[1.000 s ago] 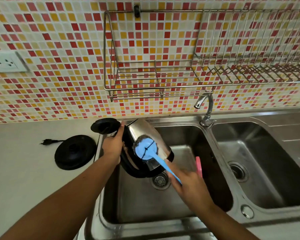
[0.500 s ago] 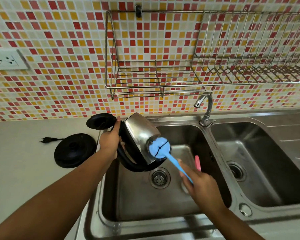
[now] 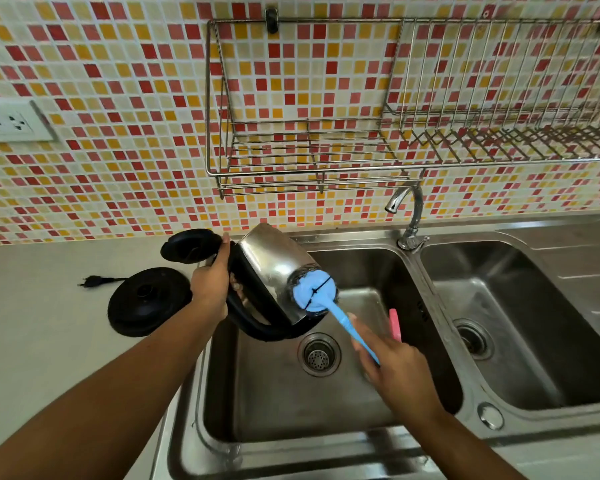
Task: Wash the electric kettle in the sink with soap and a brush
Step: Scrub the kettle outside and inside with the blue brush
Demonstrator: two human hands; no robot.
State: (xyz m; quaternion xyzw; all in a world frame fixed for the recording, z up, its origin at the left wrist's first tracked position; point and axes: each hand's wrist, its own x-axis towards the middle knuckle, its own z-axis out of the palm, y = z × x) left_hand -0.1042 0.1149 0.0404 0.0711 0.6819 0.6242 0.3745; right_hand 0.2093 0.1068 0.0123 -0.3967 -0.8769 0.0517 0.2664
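The fingers (image 3: 219, 261) of the left hand (image 3: 210, 285) are wrapped tight around the black handle (image 3: 253, 320) of the electric kettle (image 3: 274, 271), the thumb lying up along the handle's top. The kettle is held tipped on its side in the air over the left basin of the sink (image 3: 326, 386), near the basin's back left corner, with its black lid (image 3: 189, 245) hanging open toward the desk (image 3: 42, 341) and its base end turned toward the right. The fingers of the right hand (image 3: 395, 368) are closed around the blue handle of the brush (image 3: 333, 310), gripping it low down. The brush's round blue head, with dark bristles showing behind it, is pressed against the kettle's steel wall close to its base end.

Below the kettle, the basin's drain strainer (image 3: 319, 355) sits in the basin floor. A pink object (image 3: 395, 323) leans against the basin's right wall just beyond the right hand; what it is cannot be told. The tap (image 3: 409, 216) stands behind the divider between the two basins, its spout turned to the left. On the desk to the left of the sink lies the kettle's black round power base (image 3: 146, 299), with its plug (image 3: 90, 281) lying beside it. A wire dish rack (image 3: 395, 133) hangs on the mosaic tile wall (image 3: 118, 98) above, and a white wall socket (image 3: 11, 121) sits at the far left.
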